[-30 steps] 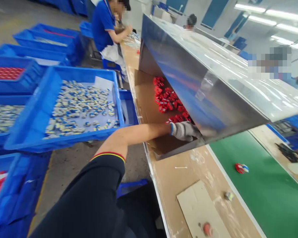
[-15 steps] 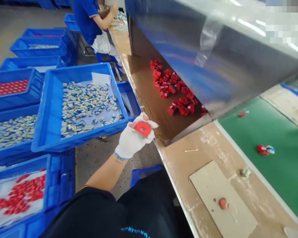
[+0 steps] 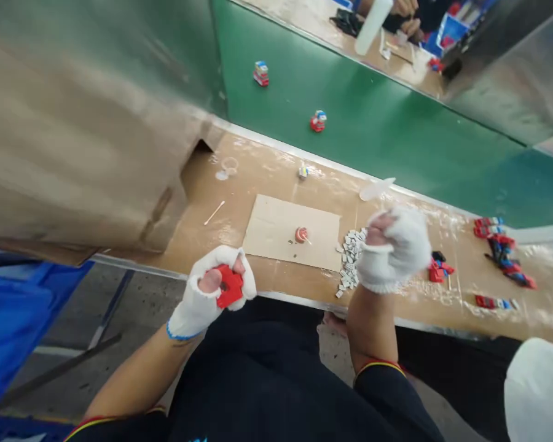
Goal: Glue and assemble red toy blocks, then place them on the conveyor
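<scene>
Pinches a red part (image 3: 231, 287) between thumb and fingers of the left hand (image 3: 206, 301), left of and below the centre of the frame, in view across the near edge of the worktop (image 3: 283, 279). Shows a flat, squarish, tilted face with a dark spot; no long axis clear enough to name. Curls the fingers of the right hand (image 3: 393, 248) inward, right of centre in the frame; too blurred to tell whether closed on anything. Lies, as a part, to the left of that right hand and a little lower in the frame, well apart, with the card (image 3: 270, 224) between. Has a red lump (image 3: 301, 234) on the card, mid-frame, higher than the part. Has the grey bits (image 3: 349, 264) nearest the right hand, just left, partly hidden; cannot tell whether touching.
</scene>
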The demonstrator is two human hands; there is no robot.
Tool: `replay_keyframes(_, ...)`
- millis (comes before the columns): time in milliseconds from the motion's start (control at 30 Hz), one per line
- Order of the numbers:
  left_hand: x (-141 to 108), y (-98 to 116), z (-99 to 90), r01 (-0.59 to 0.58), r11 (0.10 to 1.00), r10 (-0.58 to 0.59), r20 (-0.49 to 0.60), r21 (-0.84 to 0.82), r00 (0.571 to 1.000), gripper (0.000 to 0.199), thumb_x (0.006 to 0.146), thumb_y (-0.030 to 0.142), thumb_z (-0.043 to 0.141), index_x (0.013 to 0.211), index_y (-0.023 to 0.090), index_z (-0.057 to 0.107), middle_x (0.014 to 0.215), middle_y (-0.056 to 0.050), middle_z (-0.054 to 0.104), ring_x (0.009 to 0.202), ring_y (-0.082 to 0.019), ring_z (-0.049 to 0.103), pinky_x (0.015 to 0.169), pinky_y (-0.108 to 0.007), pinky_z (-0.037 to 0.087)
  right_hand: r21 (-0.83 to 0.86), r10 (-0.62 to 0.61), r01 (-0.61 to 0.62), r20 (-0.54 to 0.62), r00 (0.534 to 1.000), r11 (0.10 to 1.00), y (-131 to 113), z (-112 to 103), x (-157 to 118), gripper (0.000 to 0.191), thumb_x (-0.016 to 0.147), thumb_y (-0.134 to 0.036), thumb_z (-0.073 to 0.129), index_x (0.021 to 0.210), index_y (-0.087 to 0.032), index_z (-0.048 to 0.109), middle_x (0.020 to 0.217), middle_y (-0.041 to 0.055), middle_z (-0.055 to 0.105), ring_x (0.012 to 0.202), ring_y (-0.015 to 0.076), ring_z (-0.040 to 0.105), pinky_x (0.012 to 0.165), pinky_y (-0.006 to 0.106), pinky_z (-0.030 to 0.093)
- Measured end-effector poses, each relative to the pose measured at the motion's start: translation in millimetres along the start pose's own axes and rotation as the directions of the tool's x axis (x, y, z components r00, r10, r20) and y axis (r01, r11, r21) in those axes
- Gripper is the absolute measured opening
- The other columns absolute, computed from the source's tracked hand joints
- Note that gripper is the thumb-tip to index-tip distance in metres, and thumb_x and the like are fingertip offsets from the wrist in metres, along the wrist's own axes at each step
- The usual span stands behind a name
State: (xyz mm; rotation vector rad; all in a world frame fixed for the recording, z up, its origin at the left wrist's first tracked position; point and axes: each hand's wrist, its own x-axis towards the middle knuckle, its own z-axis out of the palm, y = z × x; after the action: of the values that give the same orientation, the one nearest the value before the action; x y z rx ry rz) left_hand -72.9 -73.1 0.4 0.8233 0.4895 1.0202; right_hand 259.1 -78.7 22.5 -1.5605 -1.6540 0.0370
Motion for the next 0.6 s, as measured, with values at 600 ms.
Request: replay_keyframes(600, 170.5, -45.1, -2.1, 0.098, 0.974, -0.151, -0.26, -0.203, 0.954, 0.054, 0.112, 0.077, 0.071, 0.107, 0.023, 0.069, 0.093, -0.005, 0.088, 0.051, -0.013, 0.068, 0.045, -0.022, 0.053, 0.23, -0.411, 0.341, 0.484, 0.772, 0.911, 27.4, 35.4, 10.1, 0.012, 0.107, -0.032, 0.076, 0.107, -0.027, 0.066, 0.103, 0.0019, 0.082, 0.091, 0.0216, 0.065, 0.089, 0.041, 0.041)
